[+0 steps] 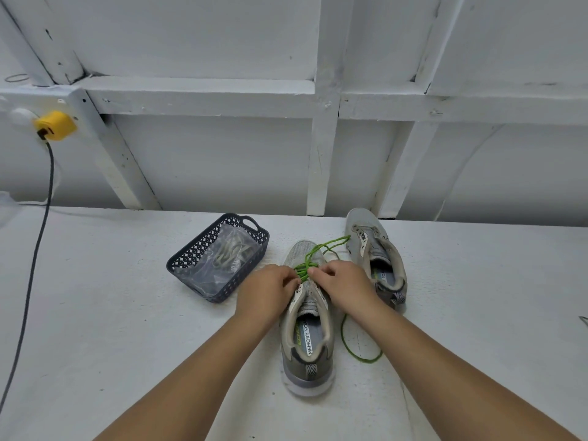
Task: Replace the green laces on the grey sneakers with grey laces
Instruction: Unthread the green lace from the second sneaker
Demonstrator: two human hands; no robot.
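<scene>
A white, faintly textured counter [111, 313] is being used as the work surface. Nearest, a grey sneaker [307, 338] is lying heel toward the viewer, its green lace [305, 268] still threaded through the front eyelets. The lace is being pinched over the tongue by the curled fingers of the left hand [270, 289] and of the right hand [345, 283]. A loose green lace end [359, 356] is curling on the counter to the right. Just beyond, a second sneaker [377, 253] is lying without a lace. To the left, a dark basket [191, 259] is holding a clear bag of grey laces [229, 253]. Behind, the counter is being met by a white framed wall [318, 148], where a yellow plug [55, 125] with a dark cable [31, 265] is hanging down.
</scene>
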